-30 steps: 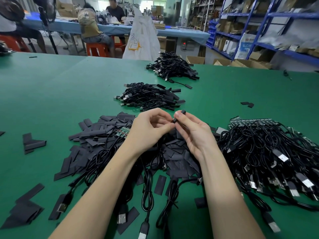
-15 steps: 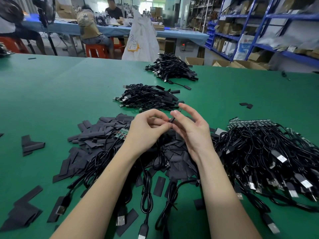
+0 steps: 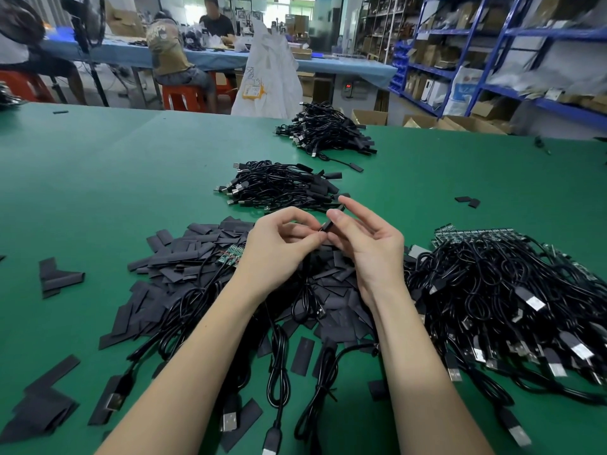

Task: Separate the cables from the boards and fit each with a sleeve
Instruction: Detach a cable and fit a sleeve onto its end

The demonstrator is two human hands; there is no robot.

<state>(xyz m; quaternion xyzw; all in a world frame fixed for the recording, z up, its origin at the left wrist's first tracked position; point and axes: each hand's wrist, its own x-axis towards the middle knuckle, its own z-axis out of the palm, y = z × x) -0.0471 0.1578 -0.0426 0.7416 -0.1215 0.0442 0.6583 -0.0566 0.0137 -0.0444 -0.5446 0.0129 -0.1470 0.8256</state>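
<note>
My left hand (image 3: pixel 282 247) and my right hand (image 3: pixel 364 244) meet above a heap of flat black sleeves (image 3: pixel 184 254). Between them is a small black sleeve (image 3: pixel 330 223). My right thumb and forefinger pinch its upper end, with the other right fingers spread. My left fingertips pinch the cable's end at the sleeve's lower end, and the black cable (image 3: pixel 305 290) hangs down from there. A small green board (image 3: pixel 231 256) lies on the sleeves left of my left hand. A big tangle of black cables on green boards (image 3: pixel 512 284) lies at the right.
Two heaps of sleeved cables lie farther back on the green table (image 3: pixel 98 178), one near (image 3: pixel 279 187) and one far (image 3: pixel 325 133). Loose cables with USB plugs (image 3: pixel 279 366) lie under my forearms. Stray sleeves (image 3: pixel 56 277) sit at the left. People work at a distant blue table.
Both hands have risen slightly and moved away from me. My right hand's fingers have spread open while thumb and forefinger keep pinching the sleeve.
</note>
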